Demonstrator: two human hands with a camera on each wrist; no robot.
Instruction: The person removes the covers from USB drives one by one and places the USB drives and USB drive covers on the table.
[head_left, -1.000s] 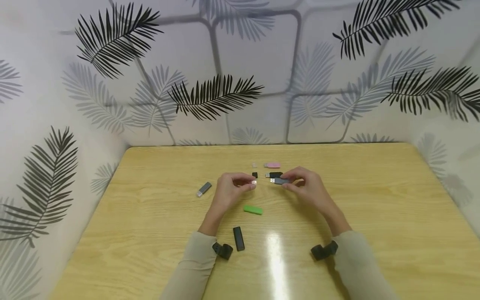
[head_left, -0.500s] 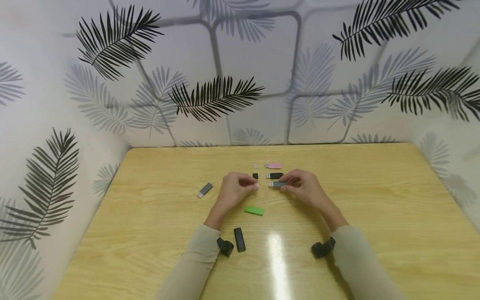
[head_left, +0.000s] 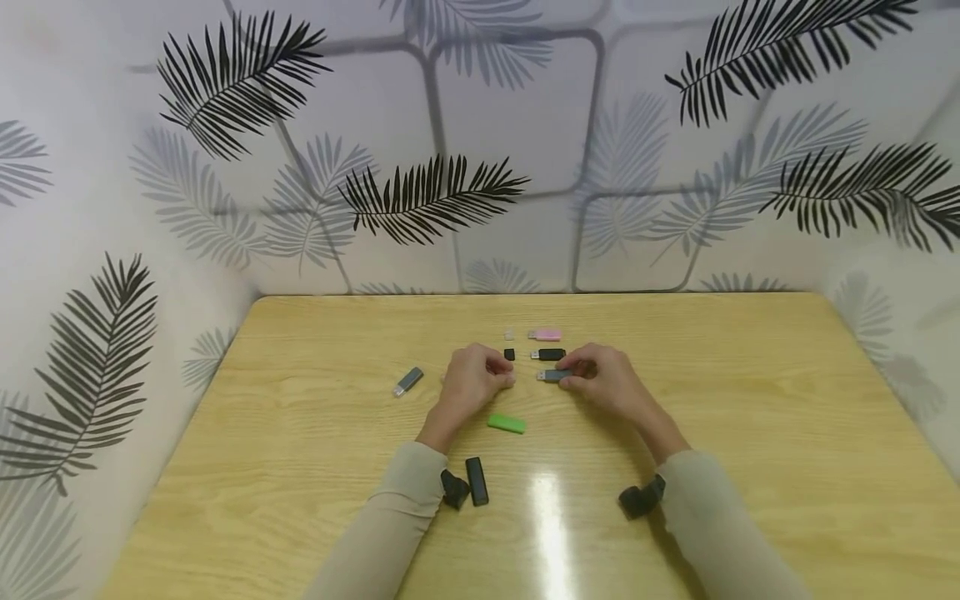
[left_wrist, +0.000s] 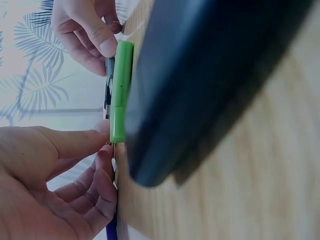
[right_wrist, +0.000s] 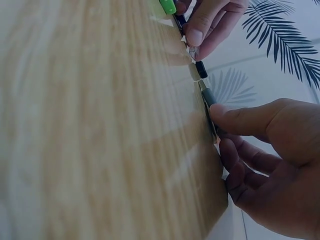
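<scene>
My right hand (head_left: 602,382) pinches a grey USB stick (head_left: 552,376) by its rear end, with the metal plug pointing left. It lies low at the table, just in front of a black USB stick (head_left: 550,354). In the right wrist view, thumb and fingertips are on the grey stick (right_wrist: 209,95). My left hand (head_left: 472,383) pinches a small clear cap (right_wrist: 193,52), mostly covered by the fingertips in the head view. Beyond these fingertips sits a black cap (head_left: 509,354). A pink USB stick (head_left: 547,334) and another clear cap (head_left: 509,333) lie farther back.
On the wooden table (head_left: 750,417), a green USB stick (head_left: 507,423) lies in front of the left hand. A larger black stick (head_left: 477,481) lies beside the left wrist camera. Another grey USB stick (head_left: 408,382) is at the left. A patterned wall borders the back edge.
My right hand has brought the grey USB stick nearer to me, from against the black one to a spot in front of it. My left hand has shifted slightly nearer with the clear cap.
</scene>
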